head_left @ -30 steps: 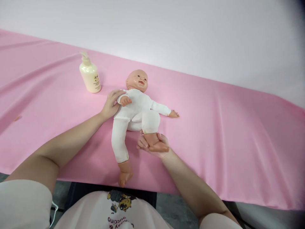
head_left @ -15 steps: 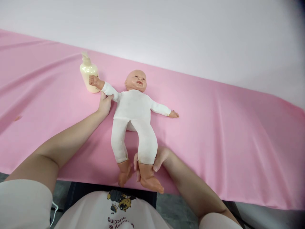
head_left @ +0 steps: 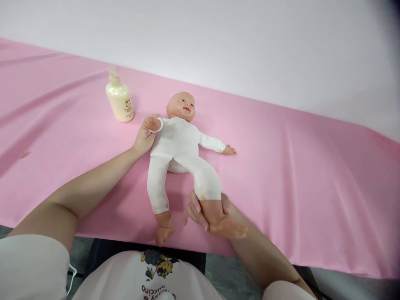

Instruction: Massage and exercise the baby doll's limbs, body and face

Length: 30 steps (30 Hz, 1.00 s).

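Note:
A baby doll point(head_left: 178, 143) in a white bodysuit lies on its back on a pink cloth point(head_left: 296, 175), head away from me. My left hand point(head_left: 144, 136) holds the doll's arm on my left side, folded up near its shoulder. My right hand point(head_left: 203, 212) grips the ankle of the doll's leg on my right side, the bare foot sticking out to the right near the table's front edge. The doll's other arm stretches out flat to the right. Its other leg lies straight toward me.
A cream pump bottle point(head_left: 119, 100) stands upright on the cloth, left of the doll's head. The pink cloth covers a long table whose front edge runs just before my body. A pale wall rises behind it.
My left hand folded the doll's arm back from the bottle toward its shoulder. My right hand swung the held leg outward to the right after stretching it straight toward me.

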Tool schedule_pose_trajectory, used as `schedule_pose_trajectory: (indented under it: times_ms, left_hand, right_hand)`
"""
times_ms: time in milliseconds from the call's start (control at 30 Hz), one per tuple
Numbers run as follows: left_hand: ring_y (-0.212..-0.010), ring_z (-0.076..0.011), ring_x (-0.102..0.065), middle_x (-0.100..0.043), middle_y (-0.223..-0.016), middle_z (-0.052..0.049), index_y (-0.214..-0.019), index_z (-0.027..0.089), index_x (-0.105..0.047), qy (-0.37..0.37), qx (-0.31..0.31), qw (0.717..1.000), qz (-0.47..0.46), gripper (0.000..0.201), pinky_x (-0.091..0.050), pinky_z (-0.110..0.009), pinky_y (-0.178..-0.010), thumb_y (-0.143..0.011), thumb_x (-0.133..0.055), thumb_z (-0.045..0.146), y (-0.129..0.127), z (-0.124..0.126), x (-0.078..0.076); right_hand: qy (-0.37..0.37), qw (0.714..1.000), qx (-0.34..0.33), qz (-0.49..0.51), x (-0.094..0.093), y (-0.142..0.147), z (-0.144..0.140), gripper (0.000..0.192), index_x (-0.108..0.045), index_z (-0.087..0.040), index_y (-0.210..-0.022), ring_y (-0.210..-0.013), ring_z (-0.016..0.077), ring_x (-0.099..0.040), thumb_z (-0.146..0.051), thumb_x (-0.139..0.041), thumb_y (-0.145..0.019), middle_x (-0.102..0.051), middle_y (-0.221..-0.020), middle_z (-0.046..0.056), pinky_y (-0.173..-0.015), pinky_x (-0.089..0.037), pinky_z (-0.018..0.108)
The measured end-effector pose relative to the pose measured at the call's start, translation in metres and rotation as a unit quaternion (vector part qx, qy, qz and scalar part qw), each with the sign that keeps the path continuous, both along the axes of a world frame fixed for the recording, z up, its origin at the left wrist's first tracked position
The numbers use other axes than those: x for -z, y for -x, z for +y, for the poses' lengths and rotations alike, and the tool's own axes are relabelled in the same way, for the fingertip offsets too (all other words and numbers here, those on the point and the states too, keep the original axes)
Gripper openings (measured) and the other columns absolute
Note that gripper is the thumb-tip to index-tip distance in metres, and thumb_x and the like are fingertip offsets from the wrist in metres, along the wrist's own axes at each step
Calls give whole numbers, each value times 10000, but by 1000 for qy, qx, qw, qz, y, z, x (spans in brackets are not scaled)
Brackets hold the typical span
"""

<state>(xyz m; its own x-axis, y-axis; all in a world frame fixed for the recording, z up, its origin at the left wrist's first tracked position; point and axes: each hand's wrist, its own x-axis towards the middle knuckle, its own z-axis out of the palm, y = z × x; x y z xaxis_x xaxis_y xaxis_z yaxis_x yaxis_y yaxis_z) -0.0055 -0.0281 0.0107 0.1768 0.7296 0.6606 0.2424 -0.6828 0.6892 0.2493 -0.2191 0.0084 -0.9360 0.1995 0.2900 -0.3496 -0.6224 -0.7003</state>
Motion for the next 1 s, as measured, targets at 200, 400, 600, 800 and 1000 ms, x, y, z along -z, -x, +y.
schedule_pose_trajectory:
  times_ms: [200, 400, 600, 800, 1000]
  left_hand:
    - [-1387, -299, -560, -621, -1437, -141, -1348, 233, -648, -89, 28, 989, 115, 408, -425, -534, -1206, -964, -574, 349, 0, -9, -9]
    - [-1391, -287, -548, -638, -1413, -120, -1297, 256, -702, -92, 31, 983, 157, 390, -428, -543, -1193, -936, -558, 232, 0, -9, -9]
    - [-1371, -282, -553, -632, -1397, -123, -1309, 249, -681, -76, 25, 986, 146, 377, -424, -531, -1194, -948, -577, 280, 1, -11, -11]
    - [-1307, -272, -600, -654, -1356, -137, -1341, 209, -589, -29, -2, 997, 67, 402, -444, -510, -1183, -969, -542, 355, 2, -3, -4]
    - [-1325, -275, -587, -606, -1384, -157, -1363, 188, -497, 79, -40, 995, -44, 517, -444, -465, -1197, -927, -602, 445, 4, 12, 15]
  right_hand:
    - [189, 914, 348, -87, -21, 1, 7, 410, -598, -197, -988, -710, 126, -562, -548, -693, -801, -618, -721, -15, -848, -526, 334]
    - [254, 854, 421, -168, -26, 7, 9, 355, -557, -195, -780, -671, 124, -541, -471, -775, -728, -599, -719, -1, -737, -500, 306]
    - [199, 880, 399, -166, -25, 7, 7, 350, -613, -180, -904, -700, 131, -554, -493, -708, -782, -623, -756, 17, -784, -507, 324]
    - [111, 948, 281, -101, -11, 2, -1, 649, -591, -178, -1219, -749, 143, -616, -583, -746, -736, -658, -760, 2, -859, -504, 323]
    - [65, 990, 99, -79, -10, 2, -6, 701, -557, -138, -1257, -915, 188, -718, -446, -846, -698, -754, -996, 103, -874, -542, 318]
